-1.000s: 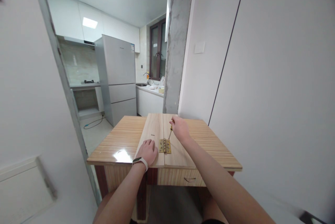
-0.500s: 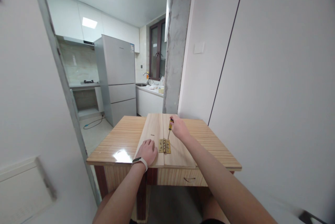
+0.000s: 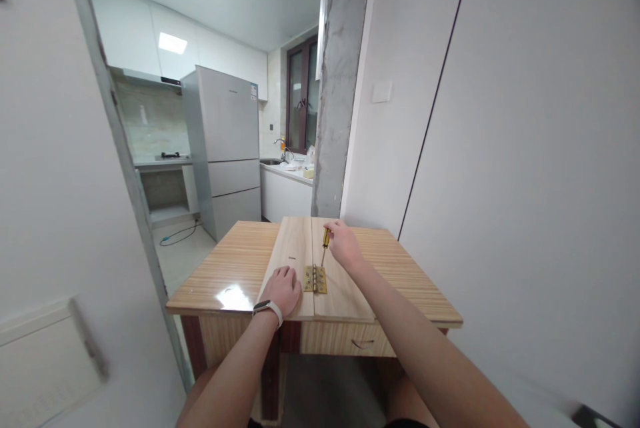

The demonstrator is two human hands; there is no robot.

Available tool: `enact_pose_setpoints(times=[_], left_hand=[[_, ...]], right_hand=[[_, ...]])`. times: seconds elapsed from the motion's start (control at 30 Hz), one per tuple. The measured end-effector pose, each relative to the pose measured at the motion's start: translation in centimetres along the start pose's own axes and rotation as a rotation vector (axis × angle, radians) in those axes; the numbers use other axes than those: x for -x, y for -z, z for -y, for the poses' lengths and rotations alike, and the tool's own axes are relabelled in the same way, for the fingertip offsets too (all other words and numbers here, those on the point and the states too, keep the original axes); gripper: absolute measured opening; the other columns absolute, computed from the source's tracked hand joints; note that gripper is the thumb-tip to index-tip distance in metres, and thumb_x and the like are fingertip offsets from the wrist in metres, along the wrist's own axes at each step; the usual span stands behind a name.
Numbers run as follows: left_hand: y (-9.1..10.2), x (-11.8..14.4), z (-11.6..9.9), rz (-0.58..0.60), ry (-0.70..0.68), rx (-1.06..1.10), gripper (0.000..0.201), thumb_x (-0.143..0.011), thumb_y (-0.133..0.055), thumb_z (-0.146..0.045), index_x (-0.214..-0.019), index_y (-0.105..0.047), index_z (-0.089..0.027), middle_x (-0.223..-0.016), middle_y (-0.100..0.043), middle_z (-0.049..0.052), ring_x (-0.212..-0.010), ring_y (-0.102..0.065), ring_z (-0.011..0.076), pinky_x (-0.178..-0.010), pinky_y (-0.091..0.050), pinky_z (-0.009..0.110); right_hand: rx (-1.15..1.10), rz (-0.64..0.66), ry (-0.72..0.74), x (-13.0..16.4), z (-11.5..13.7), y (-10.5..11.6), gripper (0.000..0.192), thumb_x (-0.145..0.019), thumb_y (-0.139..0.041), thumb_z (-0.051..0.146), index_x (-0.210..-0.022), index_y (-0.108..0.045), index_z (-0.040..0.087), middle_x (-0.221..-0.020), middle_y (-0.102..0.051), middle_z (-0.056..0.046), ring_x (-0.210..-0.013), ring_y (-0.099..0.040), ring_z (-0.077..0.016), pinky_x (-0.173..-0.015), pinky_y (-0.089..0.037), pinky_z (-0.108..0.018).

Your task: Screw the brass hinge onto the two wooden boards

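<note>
"Where's the left hand (image 3: 283, 289)?"
"Resting on the left board (image 3: 294, 238), beside the hinge (image 3: 315, 279)."
"And the right hand (image 3: 344, 243)?"
"It holds a screwdriver (image 3: 326, 239), tip down by the hinge's far right corner."
"What's under that board?"
"A wood-grained surface (image 3: 245, 248); beyond it, a grey fridge (image 3: 230, 128) and a window (image 3: 296, 98)."

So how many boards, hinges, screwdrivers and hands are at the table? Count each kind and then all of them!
Boards: 2 (left board, right board)
Hinges: 1 (brass-coloured hinge)
Screwdrivers: 1 (yellow-and-black screwdriver)
Hands: 2 (left hand, right hand)
Total: 6
</note>
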State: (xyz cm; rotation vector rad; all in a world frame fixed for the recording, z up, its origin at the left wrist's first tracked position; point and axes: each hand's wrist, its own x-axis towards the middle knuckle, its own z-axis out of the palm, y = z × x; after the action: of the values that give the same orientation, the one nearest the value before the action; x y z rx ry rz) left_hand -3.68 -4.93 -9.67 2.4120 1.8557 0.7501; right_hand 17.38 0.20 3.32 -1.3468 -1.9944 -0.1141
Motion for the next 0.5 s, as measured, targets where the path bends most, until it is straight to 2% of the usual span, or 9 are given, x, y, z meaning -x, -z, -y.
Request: enact_pose_setpoints(times=[0.13, 0.3, 0.5], left_hand=[[0.1, 0.0, -0.1, 0.005, 0.008, 0.000, 0.040, -0.097, -0.039, -0.038, -0.123, -0.061, -0.018, -0.133, -0.059, 0.013, -0.128, -0.045, 0.0270, -0.113, -0.029, 0.039], [0.1, 0.1, 0.0, 0.003, 0.001, 0.022, 0.040, -0.097, -0.039, -0.039, -0.122, -0.062, -0.018, -0.132, -0.059, 0.013, -0.128, -0.045, 0.0272, -0.113, -0.028, 0.039], [-0.1, 0.0, 0.1, -0.010, -0.003, 0.014, 0.039, -0.096, -0.040, -0.038, -0.122, -0.062, -0.018, -0.131, -0.060, 0.013, -0.127, -0.046, 0.0271, -0.112, -0.030, 0.039]], right_hand=[[0.079, 0.000, -0.014, 0.0, 0.7, 0.3, 0.028, -0.099, -0.050, 0.019, -0.117, -0.071, 0.020, -0.111, -0.068, -0.010, -0.100, -0.061, -0.0191, -0.091, -0.040, -0.026], [0.146, 0.020, -0.060, -0.3, 1.0, 1.0, 0.022, -0.099, -0.054, 0.033, -0.101, -0.072, 0.020, -0.104, -0.070, -0.009, -0.096, -0.061, -0.0197, -0.085, -0.040, -0.027], [0.142, 0.034, -0.013, -0.2, 0.7, 1.1, 0.020, -0.098, -0.052, 0.020, -0.108, -0.070, 0.021, -0.106, -0.072, -0.007, -0.100, -0.061, -0.0196, -0.084, -0.040, -0.027]])
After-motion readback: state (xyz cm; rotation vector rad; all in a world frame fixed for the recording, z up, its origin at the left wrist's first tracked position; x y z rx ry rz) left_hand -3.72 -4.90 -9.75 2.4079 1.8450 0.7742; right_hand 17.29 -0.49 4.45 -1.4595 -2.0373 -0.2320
